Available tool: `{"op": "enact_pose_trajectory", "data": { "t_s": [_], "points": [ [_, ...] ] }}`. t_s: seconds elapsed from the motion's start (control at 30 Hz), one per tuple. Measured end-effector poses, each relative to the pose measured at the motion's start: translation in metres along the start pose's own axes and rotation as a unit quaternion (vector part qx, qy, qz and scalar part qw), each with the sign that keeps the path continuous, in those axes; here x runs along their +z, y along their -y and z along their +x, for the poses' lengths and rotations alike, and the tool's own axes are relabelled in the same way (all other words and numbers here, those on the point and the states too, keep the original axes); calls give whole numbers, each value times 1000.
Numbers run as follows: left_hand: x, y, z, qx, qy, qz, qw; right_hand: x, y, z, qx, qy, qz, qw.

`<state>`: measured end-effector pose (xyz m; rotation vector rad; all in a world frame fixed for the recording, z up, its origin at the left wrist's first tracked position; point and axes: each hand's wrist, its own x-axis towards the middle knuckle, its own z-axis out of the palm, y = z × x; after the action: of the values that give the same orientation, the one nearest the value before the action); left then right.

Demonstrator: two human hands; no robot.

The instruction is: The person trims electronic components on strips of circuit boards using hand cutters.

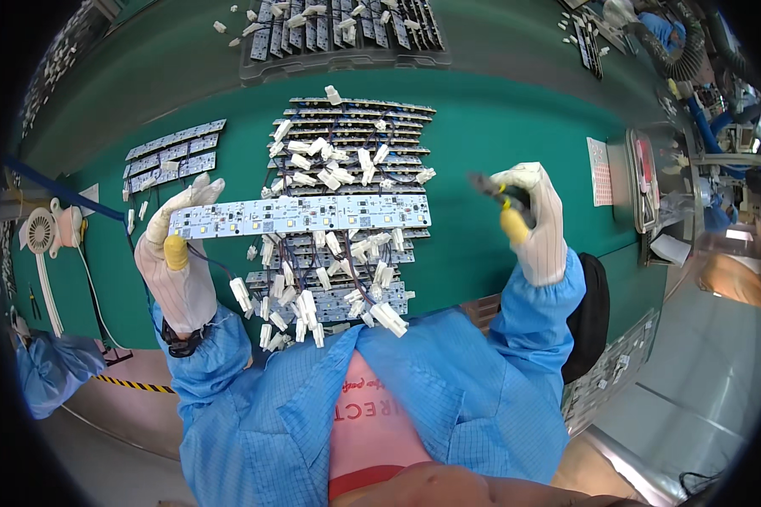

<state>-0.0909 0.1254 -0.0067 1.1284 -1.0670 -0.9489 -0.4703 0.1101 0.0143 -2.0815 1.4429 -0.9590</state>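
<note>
A long white LED circuit board (300, 216) lies level across the stack in front of me. My left hand (180, 245), in a striped white glove with a yellow thumb cover, grips its left end. Thin dark wires with white plug connectors (389, 319) trail from the boards below. To the right, my right hand (537, 224), gloved the same way, is closed round small pliers (492, 188) with yellow on them; their jaws point left, apart from the board. Under and beyond the held board sits a stack of similar boards (359, 118), covered with loose connectors.
Further boards (173, 156) lie at the left on the green mat (465, 118). A clear tray (347, 63) of boards stands at the back. A small white fan (46, 230) is far left. At right are a spotted sheet (599, 171) and a clear box (630, 182).
</note>
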Motion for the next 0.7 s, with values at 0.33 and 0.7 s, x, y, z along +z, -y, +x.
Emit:
{"op": "enact_pose_trajectory", "data": {
  "t_s": [0.33, 0.7],
  "points": [
    [-3, -1, -2, 20, 0, -24, 999, 3, 28, 10, -67, 43, -84, 993],
    [0, -1, -1, 7, 7, -14, 1000, 1, 29, 11, -15, 94, -40, 995]
  ]
}}
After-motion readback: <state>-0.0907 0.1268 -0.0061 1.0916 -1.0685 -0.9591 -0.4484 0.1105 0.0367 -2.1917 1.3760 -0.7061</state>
